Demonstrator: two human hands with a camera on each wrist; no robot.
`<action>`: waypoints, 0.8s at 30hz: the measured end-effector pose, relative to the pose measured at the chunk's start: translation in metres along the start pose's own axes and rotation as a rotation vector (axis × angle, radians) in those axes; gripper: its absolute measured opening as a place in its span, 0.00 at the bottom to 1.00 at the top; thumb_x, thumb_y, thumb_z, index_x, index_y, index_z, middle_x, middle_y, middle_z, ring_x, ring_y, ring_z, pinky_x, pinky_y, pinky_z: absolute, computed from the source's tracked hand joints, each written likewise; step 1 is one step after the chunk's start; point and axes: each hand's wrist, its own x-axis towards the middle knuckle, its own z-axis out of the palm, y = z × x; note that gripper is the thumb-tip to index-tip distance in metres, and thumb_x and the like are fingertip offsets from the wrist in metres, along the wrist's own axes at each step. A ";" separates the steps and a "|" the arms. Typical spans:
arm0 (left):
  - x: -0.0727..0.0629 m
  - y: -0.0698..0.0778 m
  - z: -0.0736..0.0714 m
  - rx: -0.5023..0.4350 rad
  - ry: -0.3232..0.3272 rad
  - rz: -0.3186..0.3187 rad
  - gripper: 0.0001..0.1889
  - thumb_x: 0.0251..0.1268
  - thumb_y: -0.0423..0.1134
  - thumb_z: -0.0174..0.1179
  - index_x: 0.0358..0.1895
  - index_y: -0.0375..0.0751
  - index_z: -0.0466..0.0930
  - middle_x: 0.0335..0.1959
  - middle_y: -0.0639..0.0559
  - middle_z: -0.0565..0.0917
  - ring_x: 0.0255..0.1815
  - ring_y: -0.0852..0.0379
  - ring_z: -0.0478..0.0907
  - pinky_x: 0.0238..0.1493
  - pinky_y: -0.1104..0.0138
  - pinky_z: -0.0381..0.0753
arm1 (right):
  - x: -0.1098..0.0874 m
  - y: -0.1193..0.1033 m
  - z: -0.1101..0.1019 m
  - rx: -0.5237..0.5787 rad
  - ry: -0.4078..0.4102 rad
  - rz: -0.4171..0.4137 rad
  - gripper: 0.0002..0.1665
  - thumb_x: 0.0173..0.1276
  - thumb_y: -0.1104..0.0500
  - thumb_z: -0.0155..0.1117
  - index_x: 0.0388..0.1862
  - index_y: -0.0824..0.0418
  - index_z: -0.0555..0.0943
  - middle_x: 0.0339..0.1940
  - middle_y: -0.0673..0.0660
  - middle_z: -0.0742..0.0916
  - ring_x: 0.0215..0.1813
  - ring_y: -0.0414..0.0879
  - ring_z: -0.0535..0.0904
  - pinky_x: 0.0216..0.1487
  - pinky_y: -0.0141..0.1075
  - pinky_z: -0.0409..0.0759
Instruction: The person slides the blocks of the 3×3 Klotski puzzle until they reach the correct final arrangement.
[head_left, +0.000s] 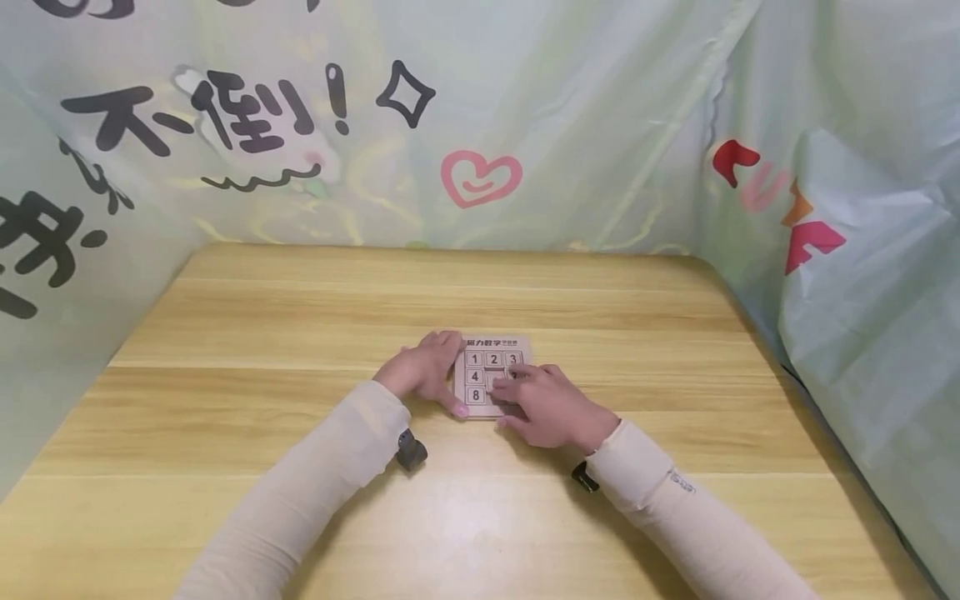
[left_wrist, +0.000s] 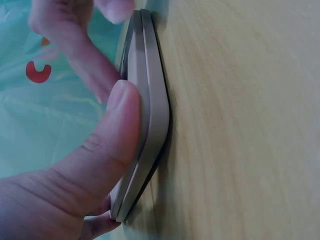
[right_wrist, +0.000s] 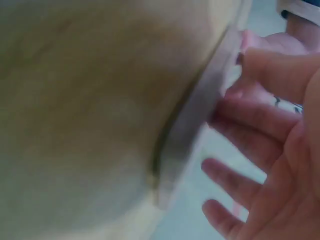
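A pale, square number sliding puzzle (head_left: 476, 377) lies flat on the wooden table; tiles 1, 2, 3, 4 and 8 show in the head view. My left hand (head_left: 426, 371) grips its left side, thumb at the near corner and fingers at the far one. In the left wrist view, that thumb (left_wrist: 117, 120) presses against the puzzle's rounded edge. Over the lower right tiles lies my right hand (head_left: 551, 407), its fingertips on the puzzle's face, hiding several tiles. The right wrist view shows its fingers (right_wrist: 260, 120) loosely extended along the puzzle's side.
The wooden table (head_left: 300, 300) extends around the puzzle on all sides. A printed cloth (head_left: 570, 125) with dark lettering and a pink heart hangs behind the far edge and along both sides. Dark devices (head_left: 411, 451) sit at both wrists beneath light sleeves.
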 end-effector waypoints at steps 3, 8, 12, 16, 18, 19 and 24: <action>0.000 0.001 0.000 -0.002 -0.004 -0.004 0.61 0.32 0.60 0.78 0.73 0.40 0.54 0.73 0.44 0.60 0.74 0.43 0.51 0.68 0.34 0.50 | -0.002 0.001 -0.002 0.025 0.026 -0.015 0.20 0.66 0.49 0.65 0.52 0.57 0.85 0.54 0.53 0.85 0.66 0.58 0.72 0.61 0.61 0.70; 0.000 0.000 0.000 0.008 0.001 -0.012 0.60 0.33 0.59 0.78 0.72 0.41 0.55 0.70 0.45 0.63 0.73 0.44 0.54 0.68 0.34 0.51 | 0.000 0.005 -0.002 -0.042 0.132 0.108 0.18 0.63 0.49 0.68 0.46 0.58 0.85 0.47 0.53 0.87 0.61 0.59 0.75 0.56 0.59 0.74; 0.001 -0.001 0.000 0.009 -0.002 -0.005 0.60 0.33 0.60 0.78 0.72 0.40 0.55 0.72 0.44 0.61 0.74 0.43 0.52 0.67 0.33 0.50 | 0.004 0.002 0.001 -0.026 0.040 0.106 0.27 0.64 0.47 0.67 0.56 0.61 0.80 0.58 0.58 0.82 0.67 0.64 0.68 0.60 0.63 0.69; 0.001 -0.002 0.001 0.011 -0.003 0.002 0.61 0.32 0.60 0.78 0.73 0.40 0.54 0.73 0.43 0.60 0.74 0.42 0.52 0.67 0.33 0.50 | 0.011 -0.002 0.004 0.021 0.006 0.025 0.32 0.65 0.48 0.66 0.64 0.63 0.76 0.65 0.59 0.78 0.70 0.63 0.65 0.63 0.64 0.66; 0.002 -0.002 0.002 0.014 -0.003 0.008 0.60 0.33 0.61 0.78 0.72 0.40 0.55 0.71 0.43 0.62 0.72 0.43 0.55 0.66 0.32 0.52 | 0.014 -0.003 0.004 0.021 0.023 0.012 0.31 0.65 0.49 0.66 0.64 0.61 0.76 0.65 0.57 0.78 0.70 0.63 0.65 0.63 0.63 0.66; 0.002 -0.002 0.002 0.016 -0.001 0.013 0.60 0.32 0.61 0.78 0.71 0.40 0.56 0.70 0.43 0.63 0.71 0.43 0.57 0.65 0.32 0.53 | 0.016 -0.003 0.005 0.021 0.030 0.005 0.31 0.66 0.49 0.66 0.64 0.61 0.76 0.65 0.57 0.78 0.70 0.63 0.65 0.63 0.63 0.66; 0.004 -0.003 0.002 0.029 0.003 0.020 0.59 0.33 0.61 0.77 0.70 0.39 0.57 0.67 0.43 0.65 0.68 0.45 0.59 0.64 0.32 0.56 | 0.022 -0.005 0.005 0.017 0.035 -0.004 0.30 0.68 0.46 0.63 0.63 0.60 0.77 0.65 0.57 0.78 0.70 0.62 0.64 0.65 0.62 0.65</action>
